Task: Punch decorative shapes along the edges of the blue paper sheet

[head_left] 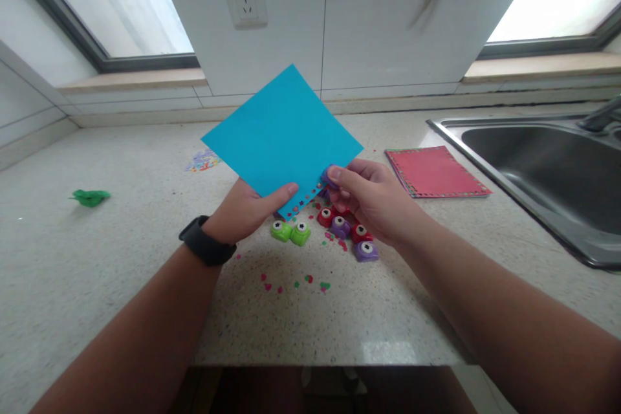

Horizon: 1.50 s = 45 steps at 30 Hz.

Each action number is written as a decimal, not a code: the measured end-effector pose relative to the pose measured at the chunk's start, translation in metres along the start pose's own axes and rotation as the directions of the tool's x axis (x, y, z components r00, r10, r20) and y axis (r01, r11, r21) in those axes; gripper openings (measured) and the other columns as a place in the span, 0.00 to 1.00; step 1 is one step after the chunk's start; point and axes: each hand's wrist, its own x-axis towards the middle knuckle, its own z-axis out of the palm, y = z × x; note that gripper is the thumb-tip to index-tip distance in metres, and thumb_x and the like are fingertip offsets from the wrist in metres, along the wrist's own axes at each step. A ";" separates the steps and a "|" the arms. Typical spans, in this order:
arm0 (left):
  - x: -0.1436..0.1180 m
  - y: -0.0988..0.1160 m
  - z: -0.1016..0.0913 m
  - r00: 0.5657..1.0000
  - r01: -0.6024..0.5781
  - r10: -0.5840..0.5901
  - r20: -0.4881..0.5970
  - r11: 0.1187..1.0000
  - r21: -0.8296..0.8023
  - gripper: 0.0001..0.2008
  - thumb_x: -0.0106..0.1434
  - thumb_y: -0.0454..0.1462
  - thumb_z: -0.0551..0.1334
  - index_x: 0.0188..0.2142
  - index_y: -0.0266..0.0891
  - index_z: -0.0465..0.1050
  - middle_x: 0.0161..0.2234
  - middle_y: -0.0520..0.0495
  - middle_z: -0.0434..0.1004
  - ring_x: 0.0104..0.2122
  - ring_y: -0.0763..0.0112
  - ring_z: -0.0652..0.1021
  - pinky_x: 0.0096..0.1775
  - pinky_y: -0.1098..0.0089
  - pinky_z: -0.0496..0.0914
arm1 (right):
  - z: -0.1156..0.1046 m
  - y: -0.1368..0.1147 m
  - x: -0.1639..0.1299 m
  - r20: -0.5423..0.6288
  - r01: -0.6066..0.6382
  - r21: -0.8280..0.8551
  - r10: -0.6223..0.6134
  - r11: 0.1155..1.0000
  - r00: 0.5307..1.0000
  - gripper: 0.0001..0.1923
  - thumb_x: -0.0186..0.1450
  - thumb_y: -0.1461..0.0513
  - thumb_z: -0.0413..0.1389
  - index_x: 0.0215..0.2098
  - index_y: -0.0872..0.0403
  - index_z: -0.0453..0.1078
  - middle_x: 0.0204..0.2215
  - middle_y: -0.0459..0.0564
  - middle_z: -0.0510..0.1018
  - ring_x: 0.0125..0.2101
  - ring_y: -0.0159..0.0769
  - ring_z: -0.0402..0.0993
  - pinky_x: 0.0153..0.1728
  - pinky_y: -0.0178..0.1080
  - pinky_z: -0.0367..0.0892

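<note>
A square blue paper sheet (281, 132) is held up over the counter, one corner down, with a row of small punched holes along its lower right edge. My left hand (247, 210) pinches its bottom corner, thumb on top. My right hand (371, 197) grips a small purple paper punch (330, 176) clamped on that punched edge. Below them on the counter lie several small punches: two green ones (291, 231), red ones (325, 217) and purple ones (366, 250).
A stack of red punched sheets (436, 171) lies right of my hands, beside a steel sink (543, 174). Punched confetti bits (295, 284) are scattered near the counter's front edge. A green crumpled scrap (90, 196) and a multicoloured confetti pile (204, 160) sit at left.
</note>
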 end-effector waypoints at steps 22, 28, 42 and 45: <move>-0.001 -0.002 -0.002 1.000 -0.023 0.024 -0.008 0.999 0.038 0.24 0.60 0.50 0.68 0.52 0.42 0.75 0.54 0.41 0.78 0.58 0.53 0.73 0.62 0.52 0.65 | -0.001 -0.002 0.003 0.028 0.010 0.023 -0.011 1.000 1.000 0.16 0.62 0.54 0.64 0.27 0.55 0.66 0.23 0.44 0.70 0.22 0.29 0.67 0.23 0.34 0.60; 0.001 -0.006 -0.005 0.998 0.054 -0.054 -0.012 0.998 0.013 0.17 0.61 0.51 0.66 0.41 0.42 0.78 0.38 0.44 0.82 0.45 0.56 0.80 0.51 0.55 0.73 | -0.008 -0.003 0.005 -0.049 0.064 -0.037 -0.066 0.997 0.997 0.14 0.65 0.54 0.60 0.27 0.53 0.68 0.21 0.45 0.68 0.22 0.32 0.65 0.25 0.37 0.59; 0.011 -0.009 -0.019 0.981 0.162 -0.147 -0.127 0.980 0.119 0.20 0.63 0.53 0.62 0.38 0.38 0.78 0.41 0.40 0.83 0.44 0.55 0.79 0.55 0.52 0.68 | -0.013 0.006 0.011 0.214 0.307 -0.890 -0.286 0.337 0.934 0.15 0.69 0.52 0.56 0.43 0.54 0.77 0.37 0.56 0.78 0.41 0.46 0.69 0.44 0.47 0.61; 0.011 -0.011 -0.019 0.984 0.153 -0.146 -0.105 0.986 0.064 0.22 0.63 0.52 0.63 0.44 0.36 0.78 0.49 0.37 0.80 0.49 0.52 0.78 0.58 0.50 0.65 | -0.009 0.011 0.010 0.217 0.282 -0.927 -0.260 0.247 0.941 0.15 0.69 0.53 0.56 0.44 0.55 0.76 0.37 0.58 0.77 0.42 0.47 0.68 0.43 0.47 0.61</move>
